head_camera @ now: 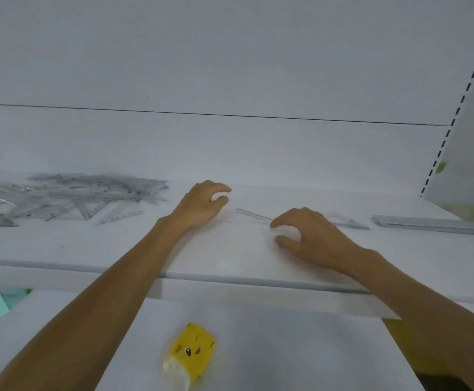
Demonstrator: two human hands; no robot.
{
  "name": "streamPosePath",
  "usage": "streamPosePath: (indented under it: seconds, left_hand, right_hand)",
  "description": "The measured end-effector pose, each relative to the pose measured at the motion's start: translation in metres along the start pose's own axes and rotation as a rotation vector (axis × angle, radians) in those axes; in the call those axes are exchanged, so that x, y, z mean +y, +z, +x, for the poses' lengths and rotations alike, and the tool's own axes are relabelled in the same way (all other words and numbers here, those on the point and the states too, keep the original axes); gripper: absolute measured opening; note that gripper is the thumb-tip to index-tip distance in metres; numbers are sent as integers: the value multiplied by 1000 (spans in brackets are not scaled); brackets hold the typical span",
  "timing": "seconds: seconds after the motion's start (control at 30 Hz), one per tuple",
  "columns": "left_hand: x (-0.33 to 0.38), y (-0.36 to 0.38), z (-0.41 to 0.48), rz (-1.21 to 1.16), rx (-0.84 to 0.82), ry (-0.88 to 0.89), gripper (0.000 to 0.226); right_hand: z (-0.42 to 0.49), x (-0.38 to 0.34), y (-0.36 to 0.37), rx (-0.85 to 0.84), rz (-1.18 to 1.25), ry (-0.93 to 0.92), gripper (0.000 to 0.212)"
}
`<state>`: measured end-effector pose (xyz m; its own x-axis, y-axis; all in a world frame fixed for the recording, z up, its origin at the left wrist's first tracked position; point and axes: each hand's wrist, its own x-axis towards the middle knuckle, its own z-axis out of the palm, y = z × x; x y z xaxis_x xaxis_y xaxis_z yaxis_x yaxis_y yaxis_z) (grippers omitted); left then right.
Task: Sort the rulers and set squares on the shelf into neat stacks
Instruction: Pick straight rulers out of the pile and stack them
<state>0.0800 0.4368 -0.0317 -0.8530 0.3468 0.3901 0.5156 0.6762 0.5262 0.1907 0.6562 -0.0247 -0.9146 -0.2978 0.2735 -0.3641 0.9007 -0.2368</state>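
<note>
**Two bare hands over the white shelf (258, 249).** Between them we see a clear ruler (254, 215). Its long axis runs from just beside the left hand (204, 204) across to the right hand (312, 238), whose fingertips touch it, and it seems to carry on behind that hand. The right hand is thus the nearer. Both hands are curled, fingertips down; whether either actually grips the clear plastic we cannot tell. Well outside the left hand lies the unsorted heap (75, 198) of rulers and set squares, crossing at all angles. Outside the right hand lies a squared stack (433, 224), lengthwise along the shelf. We judge the ruler bound for that stack. Below both wrists, a lower surface carries a yellow packet (192, 354). A plain white panel stands behind.
</note>
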Motion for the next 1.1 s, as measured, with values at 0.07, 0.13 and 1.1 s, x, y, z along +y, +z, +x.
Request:
streamPosePath:
  seconds: [0.07,0.13,1.1]
  left_hand:
    - [-17,-24,-13,35,24,-21,25]
    - [-39,-54,-33,49,65,-35,22]
    - [-347,-284,-88,144,-29,-140,36]
  right_hand:
    - [25,-19,-6,68,65,-24,26]
    - [55,-47,-8,139,134,-70,23]
    - [289,-254,121,-67,91,14,40]
